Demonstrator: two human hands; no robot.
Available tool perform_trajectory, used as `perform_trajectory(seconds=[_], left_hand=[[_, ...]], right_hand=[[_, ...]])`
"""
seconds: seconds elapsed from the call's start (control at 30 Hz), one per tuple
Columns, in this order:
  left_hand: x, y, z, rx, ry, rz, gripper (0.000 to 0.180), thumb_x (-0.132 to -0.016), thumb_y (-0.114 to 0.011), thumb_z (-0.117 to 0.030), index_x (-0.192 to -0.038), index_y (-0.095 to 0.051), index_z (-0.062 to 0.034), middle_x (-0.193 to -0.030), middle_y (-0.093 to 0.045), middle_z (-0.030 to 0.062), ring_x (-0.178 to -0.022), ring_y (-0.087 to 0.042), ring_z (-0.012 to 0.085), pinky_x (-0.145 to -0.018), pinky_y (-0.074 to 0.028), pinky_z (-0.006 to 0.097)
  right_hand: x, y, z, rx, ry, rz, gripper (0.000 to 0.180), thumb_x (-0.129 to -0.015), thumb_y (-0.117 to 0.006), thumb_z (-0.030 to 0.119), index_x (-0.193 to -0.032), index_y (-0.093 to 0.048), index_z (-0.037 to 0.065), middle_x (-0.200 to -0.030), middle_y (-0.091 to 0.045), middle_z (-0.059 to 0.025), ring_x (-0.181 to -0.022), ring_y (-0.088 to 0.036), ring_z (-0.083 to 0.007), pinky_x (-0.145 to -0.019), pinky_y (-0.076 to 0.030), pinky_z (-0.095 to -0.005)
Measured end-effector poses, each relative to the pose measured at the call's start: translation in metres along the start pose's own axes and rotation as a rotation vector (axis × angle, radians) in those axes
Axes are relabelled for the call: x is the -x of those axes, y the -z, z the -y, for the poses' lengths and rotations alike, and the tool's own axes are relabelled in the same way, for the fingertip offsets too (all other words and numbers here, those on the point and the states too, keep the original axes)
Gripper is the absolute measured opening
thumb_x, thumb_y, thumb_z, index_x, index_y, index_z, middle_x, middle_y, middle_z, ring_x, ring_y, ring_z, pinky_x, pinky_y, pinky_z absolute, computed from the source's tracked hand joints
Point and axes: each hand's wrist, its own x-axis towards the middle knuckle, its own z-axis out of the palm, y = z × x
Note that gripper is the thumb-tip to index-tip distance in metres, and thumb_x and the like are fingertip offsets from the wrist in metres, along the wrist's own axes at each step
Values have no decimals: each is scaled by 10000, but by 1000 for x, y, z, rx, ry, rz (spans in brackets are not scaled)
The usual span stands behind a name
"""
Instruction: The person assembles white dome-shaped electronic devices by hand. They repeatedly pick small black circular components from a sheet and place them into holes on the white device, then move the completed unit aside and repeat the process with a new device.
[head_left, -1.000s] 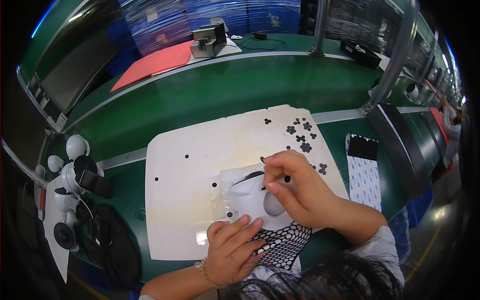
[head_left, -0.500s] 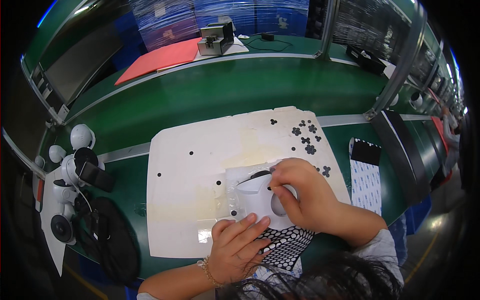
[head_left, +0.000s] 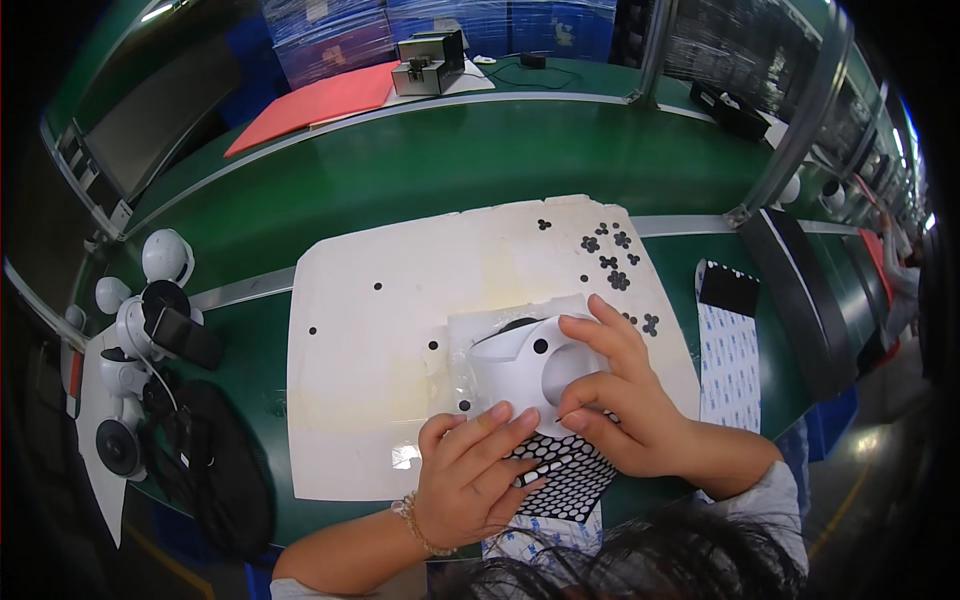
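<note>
A white plastic housing [head_left: 505, 385] with a large round opening lies on a bubble-wrap pouch [head_left: 462, 345]. One black round dot sticker [head_left: 540, 346] sits on its upper face. My left hand [head_left: 470, 480] presses its fingertips on the housing's lower edge; its thumb and index finger are over a black sheet with white dots [head_left: 565, 485]. At the opening's lower right, my right hand [head_left: 630, 405] has thumb and index fingertips pinched together near the sheet's top edge, other fingers raised. Whatever that pinch holds is too small to see.
A large white board [head_left: 370, 400] lies beneath, bearing single dots and black dot clusters [head_left: 620, 281]. Leftward are several white cameras [head_left: 167, 257] and a black pouch [head_left: 228, 470]. A backing strip [head_left: 730, 360] and a long black box [head_left: 800, 310] lie right.
My right hand has moved down from the housing's top to the lower rim of its opening, uncovering the black dot sticker. My left hand stays at the housing's lower edge.
</note>
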Motion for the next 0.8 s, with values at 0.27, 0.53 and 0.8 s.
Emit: perform_trajectory(seconds=[0.27, 0.53, 0.8], left_hand=[[0, -1, 1, 12, -14, -13, 166, -703, -644, -220, -778, -617, -74, -1148, -552, 98, -1117, -439, 254, -790, -322, 398], [-2, -2, -1, 23, 43, -49, 126, -713, -654, -223, -738, -595, -115, -1157, -561, 35, -1098, -472, 188, -798, -304, 345], [-4, 0, -2, 49, 64, -45, 139, -691, -674, -211, -719, -591, -104, -1161, -554, 48, -1082, -473, 213, -786, -303, 348]], right_hand=[[0, -5, 4, -11, -16, -8, 57, -766, -614, 136, -778, -573, 98, -1332, -342, -158, -1266, -202, -389, -971, -178, -482], [6, -5, -1, 167, 99, -40, 131, -757, -620, 239, -837, -602, 137, -1269, -436, -103, -1222, -303, -337, -958, -176, -476], [28, -3, 7, 514, 100, -107, 356, -703, -658, 388, -1003, -628, 197, -1240, -467, -43, -1194, -336, -278, -947, -185, -454]])
